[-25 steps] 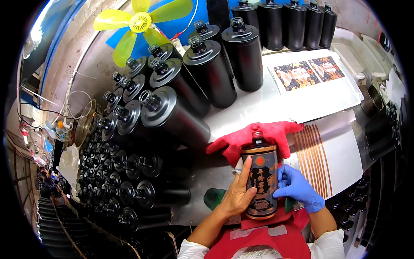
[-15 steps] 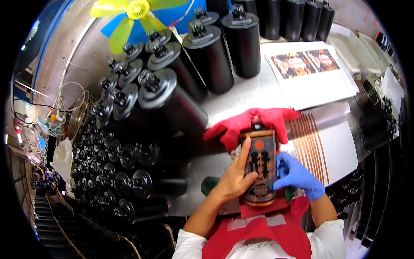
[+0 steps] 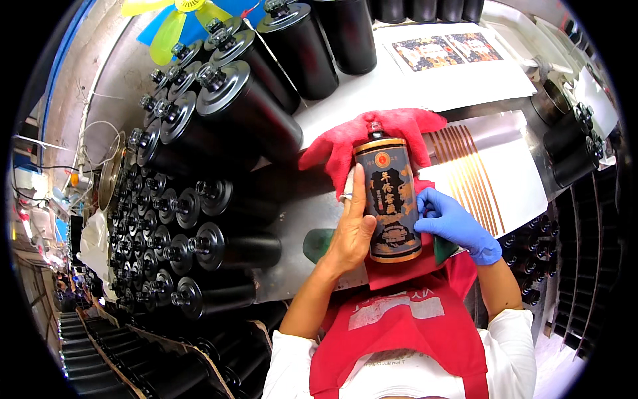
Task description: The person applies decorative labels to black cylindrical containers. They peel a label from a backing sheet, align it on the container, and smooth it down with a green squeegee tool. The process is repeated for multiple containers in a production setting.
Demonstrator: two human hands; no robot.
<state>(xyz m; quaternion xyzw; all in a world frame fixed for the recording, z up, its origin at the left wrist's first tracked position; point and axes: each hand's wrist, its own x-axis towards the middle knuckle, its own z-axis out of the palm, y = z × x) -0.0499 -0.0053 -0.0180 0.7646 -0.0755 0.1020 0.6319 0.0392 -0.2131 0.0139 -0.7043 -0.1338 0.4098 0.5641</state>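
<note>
A black bottle point(image 3: 393, 229) with gold bands and a gold and dark label lies front up on a red cloth point(image 3: 332, 147), its neck pointing away from me. My bare left hand point(image 3: 351, 234) holds its left side, forefinger straight along the edge and thumb by the lower label. Against its right edge is my right hand point(image 3: 455, 223) in a blue glove, thumb and fingers drawn together. Whatever may be between those fingertips is hidden. A green piece point(image 3: 318, 245) shows on the metal table left of my left hand.
Brown strips point(image 3: 468, 176) lie on a white sheet point(image 3: 522, 189) to the right. Printed pictures point(image 3: 445, 52) rest farther back. Many black bottles point(image 3: 249, 110) crowd the left, with a yellow fan point(image 3: 163, 43) behind. More dark bottles point(image 3: 571, 159) lie at far right.
The whole view has shifted, so bottle, hands and table appear higher. My left thumb has moved off the bottle's front to its left edge, uncovering more label. The right hand stays at the right edge.
</note>
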